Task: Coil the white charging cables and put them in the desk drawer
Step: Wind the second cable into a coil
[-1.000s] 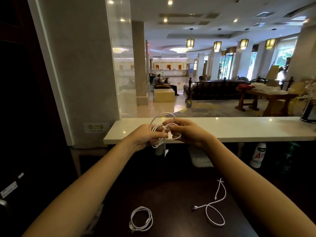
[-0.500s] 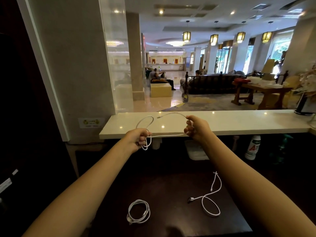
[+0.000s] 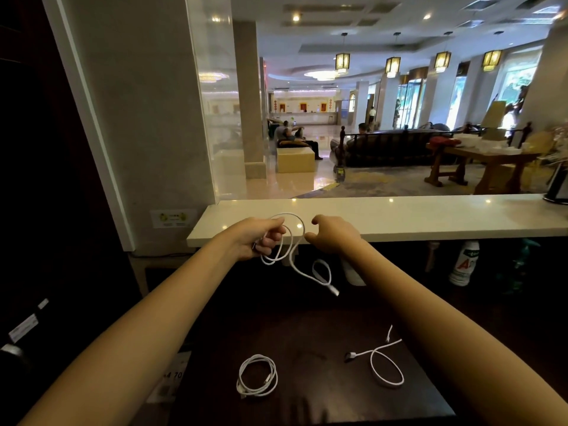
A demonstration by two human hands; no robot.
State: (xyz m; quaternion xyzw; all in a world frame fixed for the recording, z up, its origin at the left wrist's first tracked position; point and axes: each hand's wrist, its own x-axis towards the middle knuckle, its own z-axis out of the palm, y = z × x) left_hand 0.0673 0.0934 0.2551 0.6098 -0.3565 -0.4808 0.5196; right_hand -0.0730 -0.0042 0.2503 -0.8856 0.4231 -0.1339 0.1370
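Note:
My left hand (image 3: 265, 241) is closed around loops of a white charging cable (image 3: 296, 259), held up over the dark desk (image 3: 307, 401). One loop arches up to my right hand (image 3: 330, 236), whose fingertips pinch it; the free end with its plug dangles below, toward the right. A second white cable (image 3: 257, 376) lies neatly coiled on the desk near the front. A third white cable (image 3: 384, 361) lies loose, in one open loop, to its right. No drawer is visible.
A pale stone counter ledge (image 3: 430, 219) runs across just behind my hands. Under it stand a white bottle with a red label (image 3: 464, 262) and a white container (image 3: 353, 273). A wall and dark panel close the left side. Beyond is a lobby with seated people.
The hands, stretched apart half a second ago, have come closer together. The cable's far end has dropped free and now hangs below the right hand. The view tilted slightly downward.

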